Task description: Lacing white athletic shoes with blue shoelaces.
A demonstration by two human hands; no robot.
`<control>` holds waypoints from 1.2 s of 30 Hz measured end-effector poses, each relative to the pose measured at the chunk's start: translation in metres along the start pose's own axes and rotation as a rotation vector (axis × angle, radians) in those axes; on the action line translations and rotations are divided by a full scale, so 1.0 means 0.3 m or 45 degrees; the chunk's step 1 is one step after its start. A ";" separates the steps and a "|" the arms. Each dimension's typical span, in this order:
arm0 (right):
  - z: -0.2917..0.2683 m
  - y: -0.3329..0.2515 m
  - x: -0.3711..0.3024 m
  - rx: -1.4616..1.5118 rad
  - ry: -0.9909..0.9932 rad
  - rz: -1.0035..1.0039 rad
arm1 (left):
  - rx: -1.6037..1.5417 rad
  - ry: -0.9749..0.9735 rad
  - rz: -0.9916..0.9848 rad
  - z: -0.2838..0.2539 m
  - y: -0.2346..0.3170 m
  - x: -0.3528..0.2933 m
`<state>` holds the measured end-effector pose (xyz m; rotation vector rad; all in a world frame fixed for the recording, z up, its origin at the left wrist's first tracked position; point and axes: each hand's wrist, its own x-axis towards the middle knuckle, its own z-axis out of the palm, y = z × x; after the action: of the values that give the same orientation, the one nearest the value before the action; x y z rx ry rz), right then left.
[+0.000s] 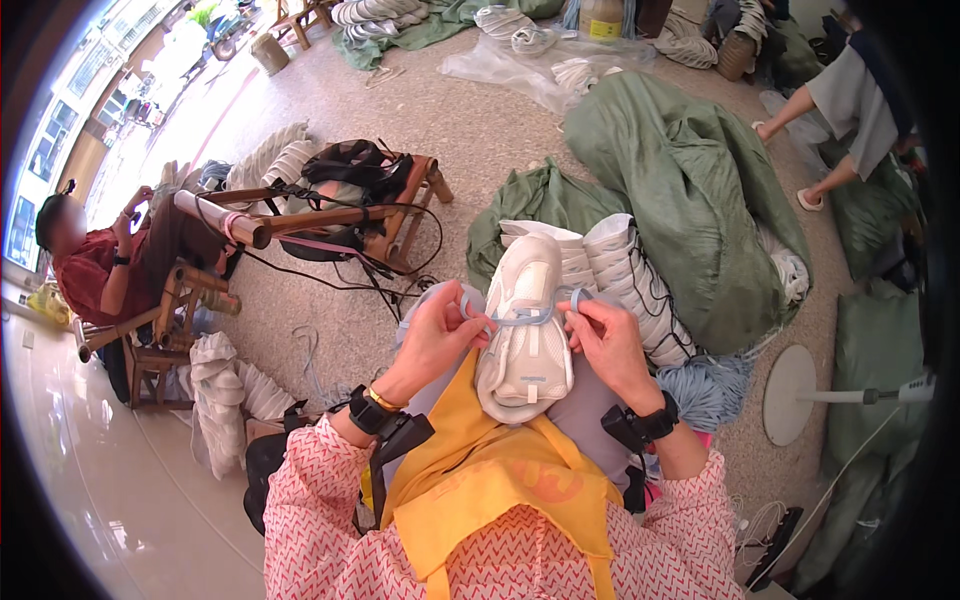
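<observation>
A beige and white sneaker (527, 368) rests on my lap, its tongue towards me and toe away. A flat blue-grey shoelace (522, 318) runs across it from one hand to the other. My left hand (436, 338) is closed in a pinch on the lace at the shoe's left side, where a bit of lace curls above the fingers. On the right side my right hand (610, 345) pinches the lace's other part, which loops up over the index finger. A yellow apron (490, 480) lies under the shoe.
Stacked white shoe uppers (635, 285) and a large green sack (690, 190) lie just ahead. A bundle of blue-grey laces (708, 388) sits by my right knee. At left, a bamboo stool (405, 215) holds black bags, near a seated person (100, 255). A fan-like round base (789, 395) stands at right.
</observation>
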<state>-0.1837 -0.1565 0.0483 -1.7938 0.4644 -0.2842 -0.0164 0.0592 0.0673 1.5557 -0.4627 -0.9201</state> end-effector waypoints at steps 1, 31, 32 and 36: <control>0.004 -0.003 0.003 0.002 -0.003 -0.002 | 0.054 0.004 0.003 0.000 -0.002 0.004; 0.100 -0.044 0.100 -0.195 0.113 -0.227 | 0.112 0.028 0.072 0.010 0.002 0.031; 0.099 -0.040 0.099 -0.165 0.115 -0.222 | 0.105 0.045 0.092 0.015 0.006 0.035; 0.080 -0.027 0.080 -0.022 0.077 -0.121 | 0.080 0.068 0.134 0.035 0.010 0.050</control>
<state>-0.1508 -0.1449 0.0483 -1.8307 0.4260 -0.4030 -0.0147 0.0408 0.0660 1.5935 -0.5348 -0.7885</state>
